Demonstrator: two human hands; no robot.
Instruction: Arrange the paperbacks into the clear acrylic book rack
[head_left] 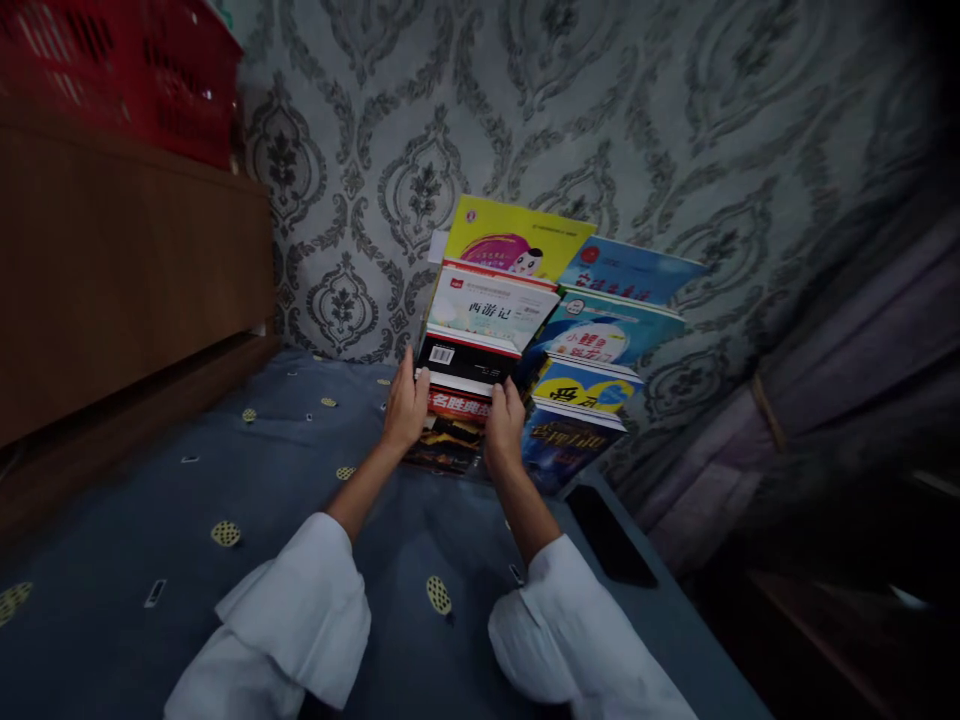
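Note:
Two rows of books lean upright against the wall, stepped from tall at the back to short in front. My left hand (405, 408) grips the left side of the left row's front books, with its thumb near their top edge. On the opposite side, my right hand (505, 425) grips the same books, in the gap beside the right row. Foremost is a dark book with a red title band (454, 430); behind it stand a black book with a barcode (469, 362), a pale book (487, 308) and a yellow book (517, 235). How many books my hands clasp is hidden.
The right row holds blue books (634, 268) and a dark-blue front book (566, 440). A black flat object (611, 535) lies near the bed's right edge. A wooden cabinet (135, 260) with a red basket (120, 80) stands left; a curtain (720, 480) hangs right.

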